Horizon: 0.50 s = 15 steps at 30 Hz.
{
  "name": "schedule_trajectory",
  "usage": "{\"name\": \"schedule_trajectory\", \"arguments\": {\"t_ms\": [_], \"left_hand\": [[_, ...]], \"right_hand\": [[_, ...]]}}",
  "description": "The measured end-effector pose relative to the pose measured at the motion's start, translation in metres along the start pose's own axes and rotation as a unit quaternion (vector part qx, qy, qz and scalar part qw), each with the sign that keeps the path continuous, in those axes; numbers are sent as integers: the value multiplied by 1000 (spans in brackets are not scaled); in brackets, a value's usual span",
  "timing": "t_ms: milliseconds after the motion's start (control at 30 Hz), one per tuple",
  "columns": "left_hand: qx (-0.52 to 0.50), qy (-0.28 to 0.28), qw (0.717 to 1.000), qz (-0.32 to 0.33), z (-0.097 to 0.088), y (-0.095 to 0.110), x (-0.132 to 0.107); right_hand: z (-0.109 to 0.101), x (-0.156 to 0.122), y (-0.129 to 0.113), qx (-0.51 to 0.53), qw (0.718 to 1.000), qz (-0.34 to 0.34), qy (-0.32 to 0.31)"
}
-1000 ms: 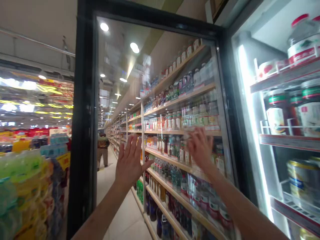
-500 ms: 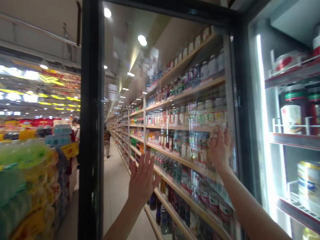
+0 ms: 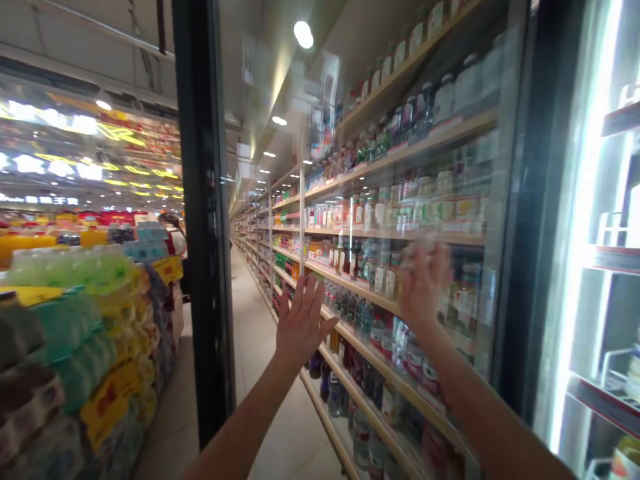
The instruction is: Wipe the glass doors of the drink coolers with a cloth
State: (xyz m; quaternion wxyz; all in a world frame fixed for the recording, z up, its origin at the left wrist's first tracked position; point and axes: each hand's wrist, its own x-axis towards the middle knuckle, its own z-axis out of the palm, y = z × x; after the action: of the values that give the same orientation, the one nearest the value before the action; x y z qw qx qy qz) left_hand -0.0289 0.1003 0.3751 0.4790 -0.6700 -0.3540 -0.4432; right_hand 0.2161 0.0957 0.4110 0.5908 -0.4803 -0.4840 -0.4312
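A black-framed glass door [image 3: 200, 220] stands swung out in front of me. My left hand [image 3: 301, 320] is spread flat against or just before its pane, left of centre, with fingers apart and pointing up. Higher and to the right, my right hand [image 3: 425, 280] is raised with its palm toward the glass; motion blurs it, but its fingers look stretched out. Neither hand holds anything. Whether each palm touches the pane is hard to make out. Through the glass show long wooden shelves [image 3: 370, 293] of bottled drinks, partly mixed with reflections.
To the right is a lit cooler with wire-fronted shelves [image 3: 607, 259] beside a bright light strip [image 3: 575, 267]. Stacked bottle packs [image 3: 95, 333] with yellow signs fill the left. A person [image 3: 173, 240] stands beyond them. A tiled aisle floor [image 3: 250, 320] runs between.
The view has turned, so the door's frame and the cooler appear farther right. My right hand has shifted left across the glass, nearer my left hand. Both hands stay spread.
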Motion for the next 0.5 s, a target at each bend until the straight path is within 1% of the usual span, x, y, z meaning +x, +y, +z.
{"name": "schedule_trajectory", "arguments": {"t_ms": [33, 67, 100, 133, 167, 200, 233, 267, 300, 333, 367, 400, 433, 467, 500], "left_hand": [[-6, 7, 1000, -3, 0, 0, 0], [-12, 15, 1000, -6, 1, 0, 1], [-17, 22, 1000, -8, 2, 0, 1], [-23, 25, 999, -11, 2, 1, 1], [-27, 26, 999, -13, 3, 1, 2], [-30, 25, 999, -13, 3, 1, 2], [-31, 26, 999, -13, 3, 1, 2], [-29, 30, 999, -11, 3, 2, 2], [-26, 35, 999, -8, 3, 2, 2], [-23, 41, 999, -6, 3, 2, 2], [-23, 44, 999, -4, 3, 1, 2], [-25, 44, 999, -3, 3, 1, 2], [-28, 41, 999, -3, 3, 1, 2], [-31, 38, 999, -4, 3, 1, 2], [-33, 36, 999, -4, 3, 1, 2]], "right_hand": [[1, -10, -10, 16, 994, -103, -38], [1, -20, -16, 31, 976, -197, -81], [1, -28, -17, 34, 963, -244, -107], [-1, -34, -13, 22, 969, -227, -96], [-2, -36, -4, 4, 983, -167, -71], [-4, -36, 6, -15, 996, -81, -31], [-5, -35, 14, -31, 999, 9, 12], [-6, -35, 18, -38, 996, 72, 42], [-7, -36, 17, -35, 993, 96, 52], [-7, -39, 11, -24, 996, 75, 39], [-7, -44, 3, -7, 1000, 12, 3], [-7, -50, -5, 14, 995, -79, -52], [-7, -54, -10, 31, 980, -165, -102], [-8, -58, -10, 37, 966, -219, -130], [-9, -59, -5, 31, 964, -228, -134]]}}
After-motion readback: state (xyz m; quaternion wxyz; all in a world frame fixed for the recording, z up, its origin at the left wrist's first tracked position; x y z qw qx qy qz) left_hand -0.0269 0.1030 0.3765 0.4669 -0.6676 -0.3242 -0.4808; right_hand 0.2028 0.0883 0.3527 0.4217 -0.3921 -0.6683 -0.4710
